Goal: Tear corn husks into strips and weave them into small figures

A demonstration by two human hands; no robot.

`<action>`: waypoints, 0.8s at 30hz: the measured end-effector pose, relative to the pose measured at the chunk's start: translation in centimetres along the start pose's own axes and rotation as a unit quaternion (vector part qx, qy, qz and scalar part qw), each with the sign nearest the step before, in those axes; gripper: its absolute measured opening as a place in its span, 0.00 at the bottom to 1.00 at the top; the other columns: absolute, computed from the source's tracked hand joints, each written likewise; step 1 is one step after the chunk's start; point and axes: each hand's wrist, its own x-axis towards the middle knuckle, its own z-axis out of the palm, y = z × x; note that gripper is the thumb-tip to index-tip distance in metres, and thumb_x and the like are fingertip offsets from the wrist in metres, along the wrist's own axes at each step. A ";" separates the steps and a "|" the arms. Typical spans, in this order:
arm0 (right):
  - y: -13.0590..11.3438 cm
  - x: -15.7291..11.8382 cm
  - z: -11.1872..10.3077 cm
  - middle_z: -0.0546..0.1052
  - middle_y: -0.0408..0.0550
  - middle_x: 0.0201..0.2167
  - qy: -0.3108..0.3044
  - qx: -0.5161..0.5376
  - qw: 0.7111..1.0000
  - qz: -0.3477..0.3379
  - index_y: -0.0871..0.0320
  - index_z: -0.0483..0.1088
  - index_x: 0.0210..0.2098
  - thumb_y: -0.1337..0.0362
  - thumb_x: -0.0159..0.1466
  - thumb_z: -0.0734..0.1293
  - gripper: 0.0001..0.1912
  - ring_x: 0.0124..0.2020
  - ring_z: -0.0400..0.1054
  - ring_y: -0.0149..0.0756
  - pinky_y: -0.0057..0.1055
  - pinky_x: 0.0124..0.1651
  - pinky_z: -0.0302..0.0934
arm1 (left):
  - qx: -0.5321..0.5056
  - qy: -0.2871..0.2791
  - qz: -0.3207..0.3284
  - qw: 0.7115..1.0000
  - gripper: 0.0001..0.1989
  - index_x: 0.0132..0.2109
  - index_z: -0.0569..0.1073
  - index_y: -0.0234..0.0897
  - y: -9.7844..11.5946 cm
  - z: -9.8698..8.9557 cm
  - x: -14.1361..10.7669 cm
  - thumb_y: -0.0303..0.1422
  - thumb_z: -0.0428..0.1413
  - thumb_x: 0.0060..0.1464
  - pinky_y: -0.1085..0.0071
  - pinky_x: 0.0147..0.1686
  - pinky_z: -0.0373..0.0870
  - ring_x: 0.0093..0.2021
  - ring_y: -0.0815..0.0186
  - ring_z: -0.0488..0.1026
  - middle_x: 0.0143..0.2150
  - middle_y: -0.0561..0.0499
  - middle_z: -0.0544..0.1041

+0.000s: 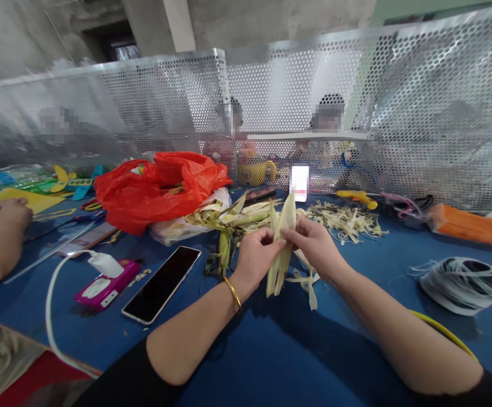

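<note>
Between my two hands stands a pale corn husk (280,263), held upright over the blue table. My left hand (256,254) pinches it from the left, thumb on the front. From the right, my right hand (316,246) grips the same husk with thumb and fingers close together. Just behind lie more corn husks (246,216), some greenish and some dry. Shredded husk strips (345,219) form a loose pile to the right. A few torn pieces hang or lie below my right hand.
A red plastic bag (161,192) sits at back left. Nearer are a phone (163,284) and a magenta power socket (108,285) with a white cable. At right are a coil of cord (466,285), an orange packet (472,226) and a yellow glue gun (357,198). Another person's hand (11,217) rests far left.
</note>
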 end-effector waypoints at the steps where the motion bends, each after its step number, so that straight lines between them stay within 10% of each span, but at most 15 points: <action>1: 0.0 0.0 0.0 0.69 0.40 0.21 0.001 -0.005 1.000 -0.006 0.57 0.67 0.26 0.55 0.56 0.67 0.11 0.23 0.60 0.30 0.28 0.27 0.56 | -0.015 0.003 -0.008 1.000 0.11 0.23 0.69 0.36 0.0 0.0 0.1 0.37 0.60 0.43 0.76 0.23 0.59 0.23 0.71 0.63 0.20 0.57 0.68; 24: -1.0 0.0 -0.5 0.72 0.41 0.19 0.013 0.197 0.970 0.142 0.59 0.68 0.23 0.55 0.46 0.75 0.16 0.21 0.65 0.26 0.25 0.28 0.61 | -0.339 -0.049 -0.216 0.914 0.09 0.33 0.77 0.33 0.0 -0.3 1.0 0.35 0.60 0.47 0.71 0.25 0.70 0.23 0.67 0.71 0.26 0.48 0.77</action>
